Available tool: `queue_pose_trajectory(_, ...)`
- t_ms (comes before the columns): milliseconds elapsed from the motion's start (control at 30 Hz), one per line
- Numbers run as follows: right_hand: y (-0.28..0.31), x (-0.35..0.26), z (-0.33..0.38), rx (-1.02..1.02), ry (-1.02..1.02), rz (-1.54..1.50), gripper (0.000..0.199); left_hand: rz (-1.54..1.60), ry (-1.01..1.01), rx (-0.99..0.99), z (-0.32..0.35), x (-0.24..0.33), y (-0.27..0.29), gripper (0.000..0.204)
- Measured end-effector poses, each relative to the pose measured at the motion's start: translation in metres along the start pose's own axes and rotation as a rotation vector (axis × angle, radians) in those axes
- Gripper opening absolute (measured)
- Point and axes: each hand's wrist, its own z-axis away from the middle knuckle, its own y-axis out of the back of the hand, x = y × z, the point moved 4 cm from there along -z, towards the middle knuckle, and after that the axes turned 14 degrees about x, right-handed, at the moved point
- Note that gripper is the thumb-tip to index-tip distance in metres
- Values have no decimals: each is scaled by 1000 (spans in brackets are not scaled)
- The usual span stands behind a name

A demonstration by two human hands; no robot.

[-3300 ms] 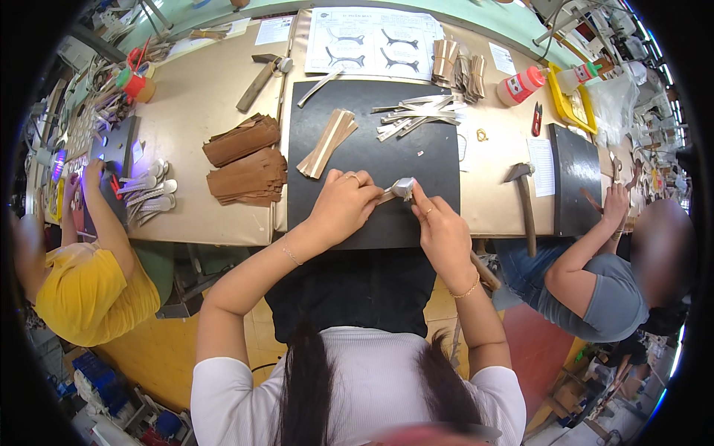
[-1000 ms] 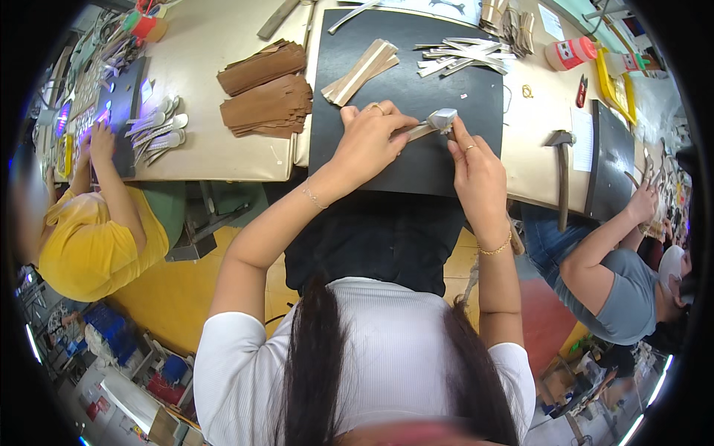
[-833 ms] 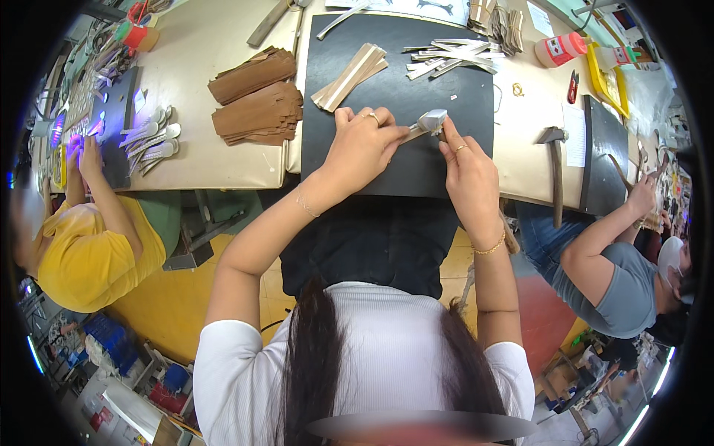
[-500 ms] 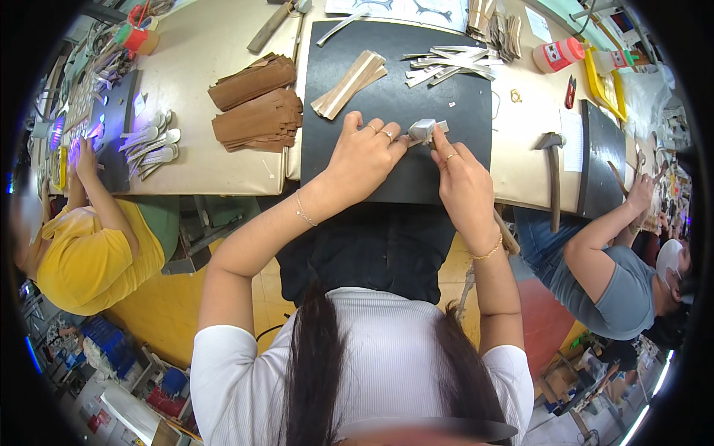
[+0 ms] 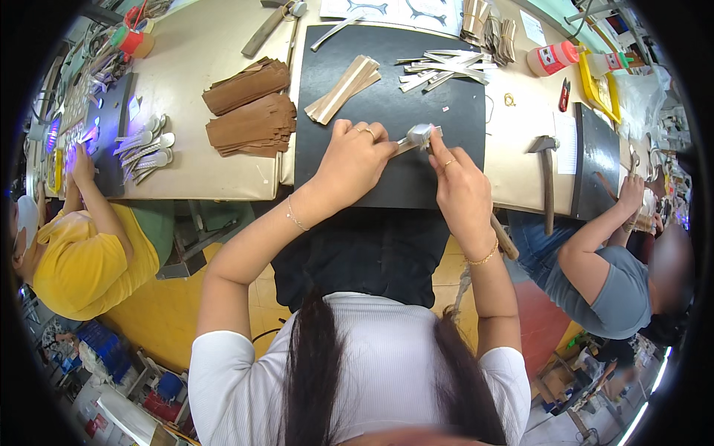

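Since half a second ago your hands have barely shifted. Left hand [image 5: 355,157] and right hand [image 5: 459,186]: fingers pinched on one small metal piece [image 5: 418,136], on one black mat [image 5: 387,97]. Two brown stacks [image 5: 249,108] left; two hammers [image 5: 547,178] visible.

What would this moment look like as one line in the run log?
left hand: holds strip end | right hand: pinches grey piece | surface: black mat | nearby: tan strips, brown stacks, hammer

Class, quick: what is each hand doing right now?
Left hand: closed on the pale strip over the black mat.
Right hand: closed, fingertips at the strip's grey end.
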Motion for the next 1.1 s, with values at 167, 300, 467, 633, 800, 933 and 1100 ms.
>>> queue_pose_trajectory(167,-7,-7,1,43,-27,-56,47,-111,-88,63,5,8,2,16)
queue_pose_trajectory(300,-4,-5,6,-39,-25,-3,48,112,63,90,3,-4,7,14)
queue_pose_trajectory(467,1,-9,0,125,20,-138,47,-112,-104,44,5,5,6,14)
queue_pose_trajectory(633,-7,-12,6,-52,15,0,48,-66,-70,68,6,3,8,14)
queue_pose_trajectory(800,0,-11,4,-50,38,-18,49,68,21,30,8,-6,13,15)
queue_pose_trajectory(933,0,-18,-1,58,28,-127,48,-159,-108,47,13,8,13,17)
queue_pose_trajectory(1100,-1,-19,3,-112,12,8,48,53,98,62,12,-5,17,18)
